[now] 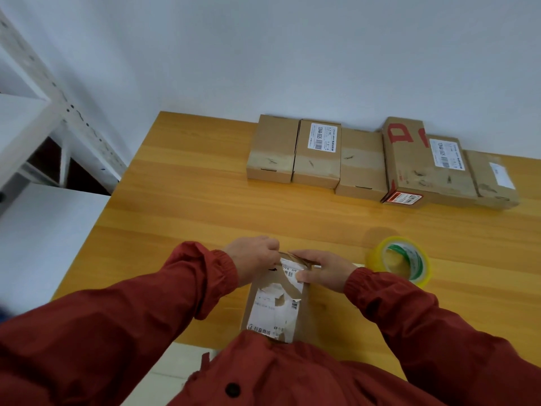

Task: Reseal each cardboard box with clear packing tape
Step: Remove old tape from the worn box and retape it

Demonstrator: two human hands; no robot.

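Six cardboard boxes (316, 159), as best we can count, are sitting in a row along the far side of the wooden table (181, 186), and one white metal rack (61, 112) is standing off to the left. One roll of packing tape (401, 260) is lying just right of our hands, with nothing blocking it. One more, the torn-label box (254, 300), is resting at the near edge against our red jacket (292, 376). We're gripping its far end with both hands: left hand (251, 256) curling over the flap, right hand (322, 269) wrapping the edge, thumb pressing the top face.
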